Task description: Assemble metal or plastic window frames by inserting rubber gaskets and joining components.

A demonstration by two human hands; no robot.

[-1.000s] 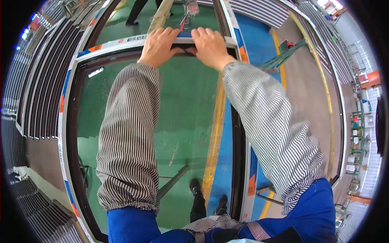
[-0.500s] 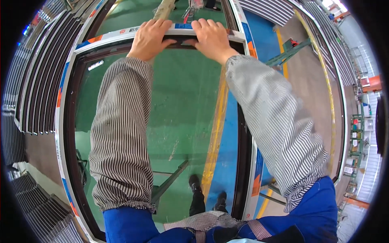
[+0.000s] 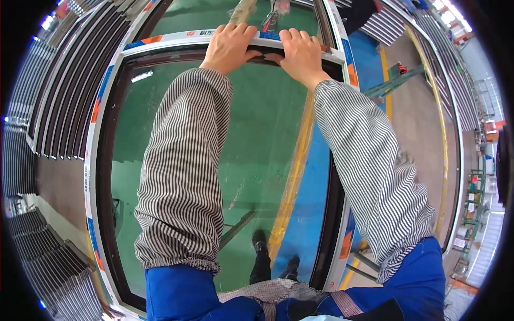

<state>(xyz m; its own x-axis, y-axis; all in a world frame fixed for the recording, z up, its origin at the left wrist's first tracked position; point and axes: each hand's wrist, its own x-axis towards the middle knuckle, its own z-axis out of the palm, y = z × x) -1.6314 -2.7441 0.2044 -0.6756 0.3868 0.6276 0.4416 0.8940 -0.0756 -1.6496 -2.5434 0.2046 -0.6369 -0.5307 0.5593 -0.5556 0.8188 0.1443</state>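
Observation:
A large window frame (image 3: 92,144) with white outer faces, printed protective film and dark inner edges lies in front of me. Both hands are on its white cross rail (image 3: 171,38) at the far side. My left hand (image 3: 229,49) has its fingers bent over the rail, the thumb pointing inward below it. Just to the right, my right hand (image 3: 301,58) grips the same rail in the same way. The thumbs come close together, with a small gap between them. Fingertips on the far side are partly hidden.
Through the frame show a green floor (image 3: 257,134), a yellow line (image 3: 292,182) and a green metal stand leg (image 3: 238,227). Dark stacked profiles (image 3: 69,85) stand at the left. On the right are another green stand (image 3: 393,83) and a large pale-edged frame (image 3: 461,176).
The scene has shifted slightly right in view, frame and hands together. Both hands keep their places on the rail. A dark shape has come in at the top right.

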